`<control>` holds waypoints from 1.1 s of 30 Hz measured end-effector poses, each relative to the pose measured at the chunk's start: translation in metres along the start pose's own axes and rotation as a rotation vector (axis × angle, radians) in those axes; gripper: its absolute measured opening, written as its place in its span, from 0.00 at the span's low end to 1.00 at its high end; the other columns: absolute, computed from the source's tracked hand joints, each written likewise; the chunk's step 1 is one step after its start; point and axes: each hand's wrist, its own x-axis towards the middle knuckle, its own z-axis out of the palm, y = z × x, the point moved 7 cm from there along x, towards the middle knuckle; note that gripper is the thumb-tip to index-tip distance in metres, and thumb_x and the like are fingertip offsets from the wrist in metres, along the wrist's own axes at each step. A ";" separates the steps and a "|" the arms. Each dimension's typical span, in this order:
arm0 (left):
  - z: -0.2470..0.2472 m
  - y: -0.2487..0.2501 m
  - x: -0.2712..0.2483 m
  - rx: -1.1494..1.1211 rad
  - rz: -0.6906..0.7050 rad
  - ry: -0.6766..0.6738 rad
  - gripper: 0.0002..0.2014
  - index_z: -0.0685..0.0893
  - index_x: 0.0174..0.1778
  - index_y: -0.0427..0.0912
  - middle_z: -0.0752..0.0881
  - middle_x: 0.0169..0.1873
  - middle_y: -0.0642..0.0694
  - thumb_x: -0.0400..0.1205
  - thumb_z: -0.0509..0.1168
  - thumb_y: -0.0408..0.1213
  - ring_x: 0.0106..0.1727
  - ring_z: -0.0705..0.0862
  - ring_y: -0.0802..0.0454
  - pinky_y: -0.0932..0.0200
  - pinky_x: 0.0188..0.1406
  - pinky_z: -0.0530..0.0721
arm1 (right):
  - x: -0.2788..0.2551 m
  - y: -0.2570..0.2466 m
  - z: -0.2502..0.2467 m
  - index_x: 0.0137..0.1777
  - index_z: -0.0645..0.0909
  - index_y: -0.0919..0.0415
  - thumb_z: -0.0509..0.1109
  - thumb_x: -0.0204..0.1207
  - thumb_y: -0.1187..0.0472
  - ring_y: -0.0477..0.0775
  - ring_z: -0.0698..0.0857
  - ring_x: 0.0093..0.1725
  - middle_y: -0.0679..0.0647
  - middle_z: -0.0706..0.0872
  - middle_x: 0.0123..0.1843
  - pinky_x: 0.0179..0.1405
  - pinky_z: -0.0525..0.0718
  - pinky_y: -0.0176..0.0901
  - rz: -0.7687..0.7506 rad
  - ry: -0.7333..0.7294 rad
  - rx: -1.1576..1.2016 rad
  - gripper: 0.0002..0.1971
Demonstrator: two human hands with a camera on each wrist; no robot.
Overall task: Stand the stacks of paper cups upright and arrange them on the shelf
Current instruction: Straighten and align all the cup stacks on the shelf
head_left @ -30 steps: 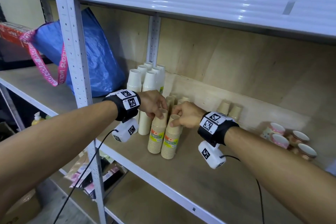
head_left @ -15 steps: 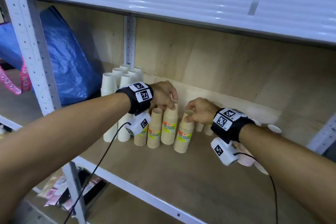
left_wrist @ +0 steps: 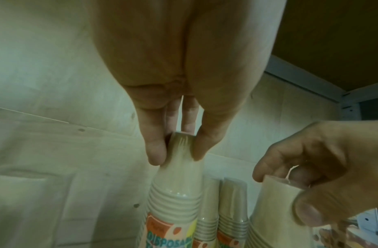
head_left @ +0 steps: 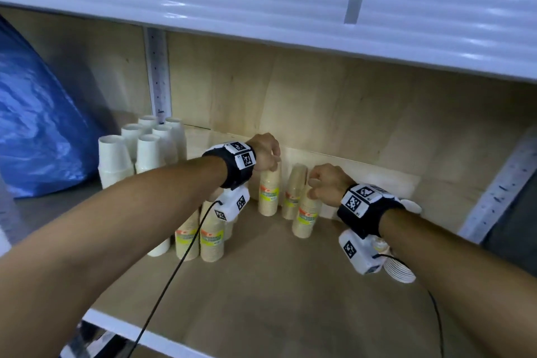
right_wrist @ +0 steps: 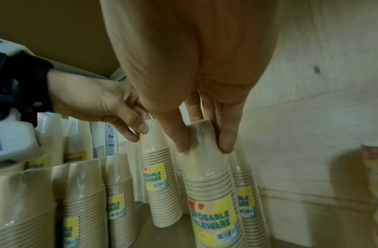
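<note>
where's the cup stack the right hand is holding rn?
In the head view the right hand pinches the top of a tan cup stack right of centre on the shelf, just right of the left hand's stack.

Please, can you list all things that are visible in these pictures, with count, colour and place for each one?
Wrapped stacks of tan paper cups with yellow labels: at least five, tan, upright on the shelf, middle.
Stacks of plain white paper cups: about six, white, upright, back left.
Patterned paper cups: count unclear, pale, lying at the right, mostly hidden by the wrist.
Blue plastic bag: one, blue, far left.
Wooden shelf board: one, light brown, under everything.
White metal shelf beam: one, white, above.
Left hand: pinches the top of one tan stack.
Right hand: pinches the top of another tan stack.
</note>
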 end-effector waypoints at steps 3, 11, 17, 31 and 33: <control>0.006 0.003 0.016 0.053 -0.008 0.003 0.19 0.82 0.65 0.40 0.80 0.66 0.44 0.78 0.74 0.35 0.62 0.82 0.46 0.59 0.48 0.79 | 0.009 0.009 0.002 0.62 0.82 0.61 0.75 0.73 0.60 0.57 0.82 0.57 0.57 0.83 0.61 0.48 0.79 0.43 0.012 -0.015 -0.029 0.17; 0.027 -0.002 0.041 0.017 -0.033 -0.051 0.17 0.82 0.65 0.38 0.83 0.66 0.41 0.79 0.70 0.31 0.62 0.84 0.44 0.53 0.57 0.85 | 0.027 0.016 0.007 0.61 0.82 0.62 0.75 0.72 0.61 0.54 0.81 0.52 0.57 0.83 0.59 0.44 0.76 0.41 0.011 -0.033 -0.043 0.17; 0.034 0.003 0.049 0.053 -0.011 -0.067 0.16 0.83 0.65 0.35 0.82 0.65 0.38 0.81 0.69 0.33 0.54 0.81 0.46 0.59 0.46 0.77 | 0.034 0.023 0.011 0.57 0.83 0.61 0.75 0.72 0.60 0.55 0.82 0.52 0.56 0.84 0.57 0.44 0.79 0.42 0.022 -0.047 -0.047 0.14; 0.048 -0.006 0.057 0.036 -0.028 -0.059 0.17 0.83 0.65 0.39 0.80 0.66 0.41 0.79 0.70 0.30 0.64 0.81 0.42 0.57 0.51 0.80 | 0.037 0.031 0.014 0.42 0.78 0.57 0.74 0.73 0.62 0.47 0.76 0.38 0.47 0.78 0.39 0.27 0.68 0.36 0.002 -0.058 -0.005 0.06; 0.048 -0.006 0.058 0.036 -0.034 -0.064 0.17 0.83 0.65 0.38 0.81 0.66 0.40 0.79 0.70 0.30 0.63 0.82 0.42 0.54 0.55 0.82 | 0.038 0.033 0.014 0.44 0.79 0.57 0.74 0.73 0.62 0.49 0.77 0.40 0.47 0.78 0.39 0.27 0.69 0.36 0.006 -0.050 0.009 0.06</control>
